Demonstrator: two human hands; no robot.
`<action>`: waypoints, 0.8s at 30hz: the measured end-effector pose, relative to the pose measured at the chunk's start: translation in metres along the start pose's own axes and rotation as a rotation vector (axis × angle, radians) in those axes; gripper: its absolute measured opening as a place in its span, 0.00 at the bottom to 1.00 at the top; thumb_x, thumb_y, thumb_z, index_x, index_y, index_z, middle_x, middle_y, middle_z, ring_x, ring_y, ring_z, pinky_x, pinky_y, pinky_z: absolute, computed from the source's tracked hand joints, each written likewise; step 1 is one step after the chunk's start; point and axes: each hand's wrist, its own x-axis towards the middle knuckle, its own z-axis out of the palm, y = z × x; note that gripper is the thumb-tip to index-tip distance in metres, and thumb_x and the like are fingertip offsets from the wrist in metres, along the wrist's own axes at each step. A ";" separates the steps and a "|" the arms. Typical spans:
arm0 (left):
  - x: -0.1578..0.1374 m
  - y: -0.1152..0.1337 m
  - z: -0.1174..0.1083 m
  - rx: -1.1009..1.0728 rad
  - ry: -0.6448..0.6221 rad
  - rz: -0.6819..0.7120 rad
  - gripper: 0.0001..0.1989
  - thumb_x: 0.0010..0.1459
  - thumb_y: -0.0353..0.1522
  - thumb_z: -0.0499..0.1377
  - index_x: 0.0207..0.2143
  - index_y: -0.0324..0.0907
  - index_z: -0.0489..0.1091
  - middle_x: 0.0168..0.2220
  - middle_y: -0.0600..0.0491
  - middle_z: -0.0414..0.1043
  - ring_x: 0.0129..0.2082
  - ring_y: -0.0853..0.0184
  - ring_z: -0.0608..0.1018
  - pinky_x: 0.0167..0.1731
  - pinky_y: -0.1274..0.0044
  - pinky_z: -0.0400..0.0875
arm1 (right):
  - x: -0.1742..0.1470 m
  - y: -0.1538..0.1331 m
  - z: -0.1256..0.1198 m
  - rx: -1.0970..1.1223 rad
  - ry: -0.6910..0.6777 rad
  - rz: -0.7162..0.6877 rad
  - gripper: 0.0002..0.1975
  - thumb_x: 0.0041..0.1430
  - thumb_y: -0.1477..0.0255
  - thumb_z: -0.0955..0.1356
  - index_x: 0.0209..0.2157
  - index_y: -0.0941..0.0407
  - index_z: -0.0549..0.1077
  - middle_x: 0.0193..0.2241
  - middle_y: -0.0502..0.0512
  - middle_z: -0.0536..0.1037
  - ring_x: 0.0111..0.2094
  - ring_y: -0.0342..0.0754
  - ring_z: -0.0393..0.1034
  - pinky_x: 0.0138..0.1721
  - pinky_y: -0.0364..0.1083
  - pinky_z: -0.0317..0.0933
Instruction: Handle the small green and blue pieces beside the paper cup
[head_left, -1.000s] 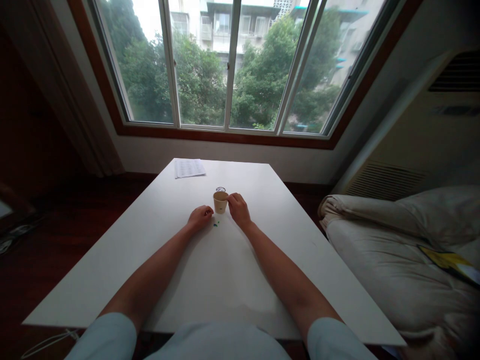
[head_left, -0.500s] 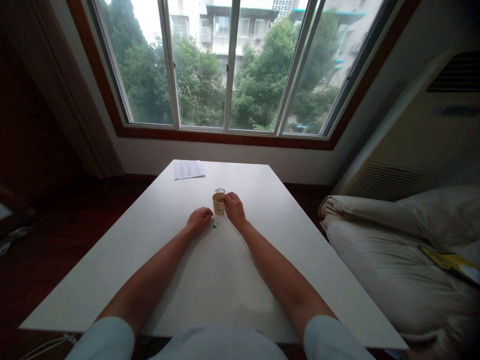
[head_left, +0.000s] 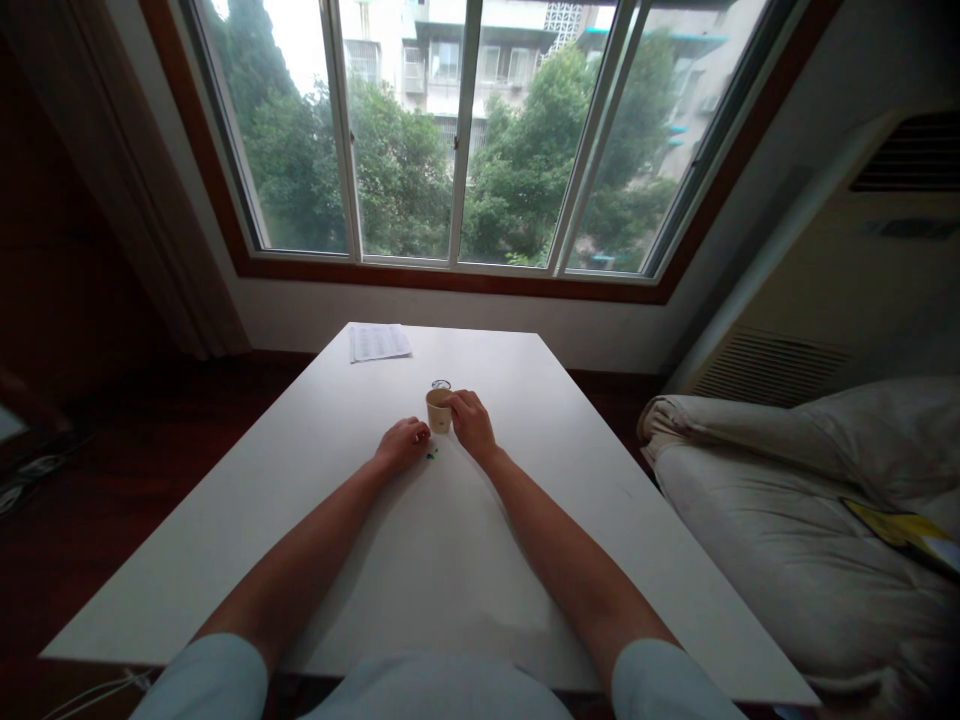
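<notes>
A tan paper cup stands upright on the white table, its mouth facing up. My right hand is closed at the cup's right rim, with the fingertips over the edge. Left of the cup, my left hand rests low over the table with its fingers curled. Whatever those fingers hold, if anything, is too small to make out. A few tiny green pieces lie on the table in front of the cup, close to my left fingertips. Just behind the cup sits a small clear round object, partly hidden.
Printed sheets of paper lie at the far left of the white table. To the right is a sofa with a yellow item on it. A window is beyond the table.
My left hand has shifted slightly right, closer to the cup and green pieces. My right hand stays at the cup's rim. The whole view has dropped a little.
</notes>
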 end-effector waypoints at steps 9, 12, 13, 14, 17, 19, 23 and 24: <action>-0.008 0.023 -0.013 0.136 -0.179 0.128 0.11 0.61 0.33 0.55 0.39 0.43 0.77 0.44 0.46 0.73 0.43 0.60 0.74 0.43 0.73 0.67 | -0.020 0.030 -0.010 -0.010 0.086 0.120 0.15 0.59 0.82 0.61 0.39 0.54 0.75 0.37 0.57 0.73 0.42 0.52 0.65 0.46 0.50 0.63; -0.011 0.028 -0.015 0.207 -0.219 0.175 0.12 0.61 0.36 0.55 0.36 0.42 0.76 0.43 0.44 0.73 0.43 0.59 0.74 0.44 0.72 0.67 | -0.024 0.039 -0.003 -0.004 0.085 0.147 0.13 0.59 0.81 0.61 0.37 0.55 0.75 0.35 0.56 0.73 0.41 0.52 0.66 0.45 0.50 0.63; -0.013 0.029 -0.015 0.224 -0.222 0.182 0.12 0.61 0.37 0.55 0.36 0.42 0.76 0.43 0.44 0.72 0.43 0.58 0.74 0.44 0.71 0.68 | -0.025 0.041 -0.002 0.004 0.082 0.149 0.13 0.58 0.81 0.61 0.37 0.55 0.75 0.35 0.56 0.74 0.41 0.51 0.67 0.44 0.49 0.63; -0.014 0.031 -0.014 0.237 -0.226 0.186 0.12 0.61 0.37 0.55 0.37 0.42 0.76 0.43 0.44 0.72 0.43 0.58 0.74 0.44 0.71 0.68 | -0.026 0.043 0.000 0.013 0.082 0.151 0.13 0.58 0.81 0.61 0.37 0.55 0.75 0.35 0.56 0.74 0.40 0.51 0.67 0.44 0.49 0.63; -0.017 0.035 -0.014 0.261 -0.241 0.195 0.13 0.60 0.39 0.56 0.38 0.41 0.76 0.43 0.43 0.72 0.43 0.58 0.74 0.44 0.71 0.69 | -0.027 0.045 0.001 0.035 0.090 0.164 0.13 0.58 0.81 0.61 0.36 0.56 0.75 0.34 0.56 0.74 0.39 0.51 0.67 0.43 0.49 0.63; -0.019 0.037 -0.013 0.262 -0.253 0.197 0.13 0.58 0.39 0.57 0.38 0.41 0.75 0.43 0.43 0.72 0.44 0.57 0.74 0.44 0.71 0.69 | -0.028 0.047 0.001 0.038 0.094 0.182 0.13 0.57 0.80 0.61 0.36 0.56 0.75 0.34 0.56 0.74 0.38 0.50 0.68 0.42 0.48 0.63; -0.020 0.039 -0.014 0.251 -0.266 0.186 0.11 0.57 0.38 0.58 0.38 0.41 0.75 0.43 0.43 0.73 0.43 0.58 0.74 0.45 0.71 0.69 | -0.028 0.050 0.001 0.039 0.086 0.205 0.12 0.57 0.80 0.61 0.35 0.56 0.75 0.33 0.56 0.75 0.37 0.50 0.68 0.41 0.48 0.63; -0.020 0.039 -0.014 0.251 -0.264 0.190 0.11 0.57 0.37 0.58 0.38 0.41 0.75 0.43 0.43 0.73 0.43 0.58 0.74 0.45 0.71 0.69 | -0.028 0.050 0.002 0.042 0.085 0.204 0.12 0.57 0.80 0.61 0.35 0.56 0.75 0.33 0.56 0.75 0.36 0.50 0.68 0.41 0.48 0.63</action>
